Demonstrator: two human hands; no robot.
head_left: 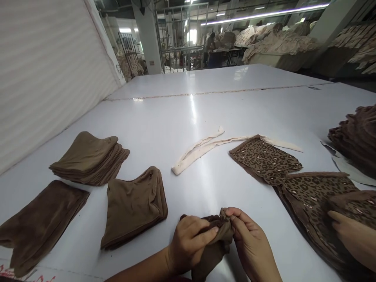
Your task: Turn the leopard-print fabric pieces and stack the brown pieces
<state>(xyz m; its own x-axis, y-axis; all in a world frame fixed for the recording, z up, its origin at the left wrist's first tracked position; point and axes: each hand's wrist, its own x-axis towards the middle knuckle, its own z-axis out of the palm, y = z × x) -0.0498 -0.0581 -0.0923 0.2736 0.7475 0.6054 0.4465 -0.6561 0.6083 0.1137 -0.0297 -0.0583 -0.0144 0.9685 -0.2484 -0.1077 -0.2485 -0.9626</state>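
My left hand (189,243) is closed around a brown fabric piece (210,258) at the bottom middle of the head view. With thumb and fingertips, my right hand (249,239) pinches a bunched corner of the same piece. The cloth hangs in folds between and below both hands, and its lower end runs out of the picture. Left of my left hand lies a folded brown fabric stack (132,207). Two more piles, a lighter brown one (88,152) and a dark brown one (41,223), lie farther left.
Leopard-print fabric pieces (264,158) lie at the right, where another person's hand (352,235) touches one. Cream fabric strips (199,150) cross the middle of the white table (152,113). A dark brown pile (358,137) sits at the right edge; a white sheet (49,58) rises at left.
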